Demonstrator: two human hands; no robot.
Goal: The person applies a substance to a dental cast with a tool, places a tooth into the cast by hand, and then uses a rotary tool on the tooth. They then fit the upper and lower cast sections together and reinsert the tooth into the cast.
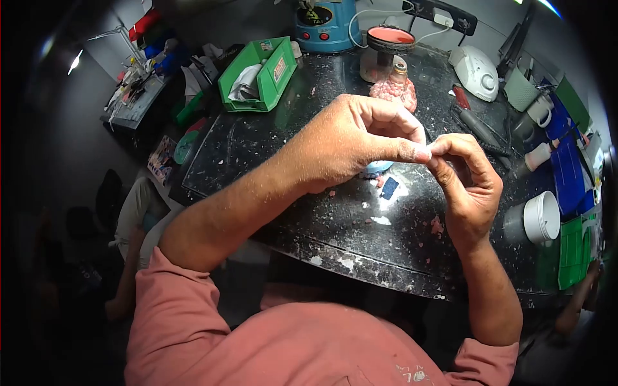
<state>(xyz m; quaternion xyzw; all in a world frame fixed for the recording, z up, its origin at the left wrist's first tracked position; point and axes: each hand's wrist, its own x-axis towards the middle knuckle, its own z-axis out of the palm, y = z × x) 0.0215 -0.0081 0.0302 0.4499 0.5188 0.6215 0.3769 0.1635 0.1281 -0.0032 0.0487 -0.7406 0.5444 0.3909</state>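
My left hand (pixel 370 136) and my right hand (pixel 468 180) meet above the black table (pixel 302 212). Thumb and forefinger are pinched together on each, the fingertips touching or nearly so. Whatever they pinch is too small or too hidden to make out. Partly covered by my left hand, a light-blue object (pixel 378 168) sits on the table. Just in front of it lies a small dark-blue square piece (pixel 389 188). Behind my hands stands a lumpy pink, wax-like mass (pixel 396 95) with a metal neck on top.
A green bin (pixel 277 74) stands back left, near a blue machine (pixel 326 26). A red-topped dish (pixel 391 37) rises at the back. To the right are a white device with a dial (pixel 475 72), a dark corded tool (pixel 479 128) and a white tub (pixel 541 217). Crumbs litter the tabletop.
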